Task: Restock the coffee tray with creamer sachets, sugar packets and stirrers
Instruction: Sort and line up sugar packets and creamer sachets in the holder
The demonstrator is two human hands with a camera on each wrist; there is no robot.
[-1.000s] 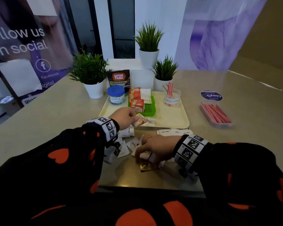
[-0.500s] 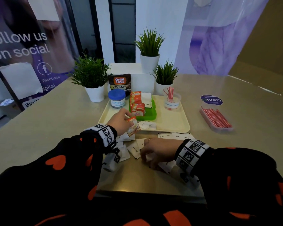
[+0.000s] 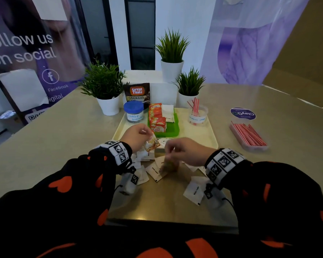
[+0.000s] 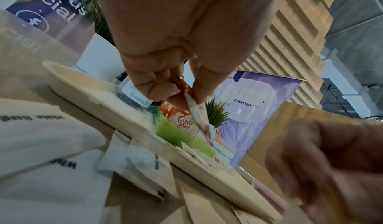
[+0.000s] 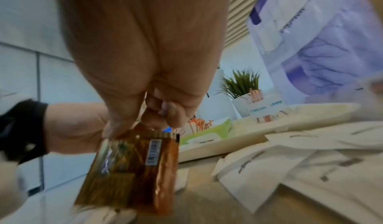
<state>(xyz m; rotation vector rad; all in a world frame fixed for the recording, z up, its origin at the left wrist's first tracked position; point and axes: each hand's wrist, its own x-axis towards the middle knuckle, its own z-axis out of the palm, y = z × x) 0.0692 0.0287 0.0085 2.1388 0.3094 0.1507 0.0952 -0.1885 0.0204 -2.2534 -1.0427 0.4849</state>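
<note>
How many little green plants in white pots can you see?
3. One plant stands left of the tray, one sits highest on the white block at the back, and one stands behind the stirrer cup.

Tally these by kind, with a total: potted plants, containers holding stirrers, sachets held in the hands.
Potted plants: 3
Stirrer containers: 2, the clear cup on the tray and the clear box beside it
Sachets in hand: 2, the creamer sachet pinched by the left hand and the brown sachet held by the right hand
Total: 7
</note>
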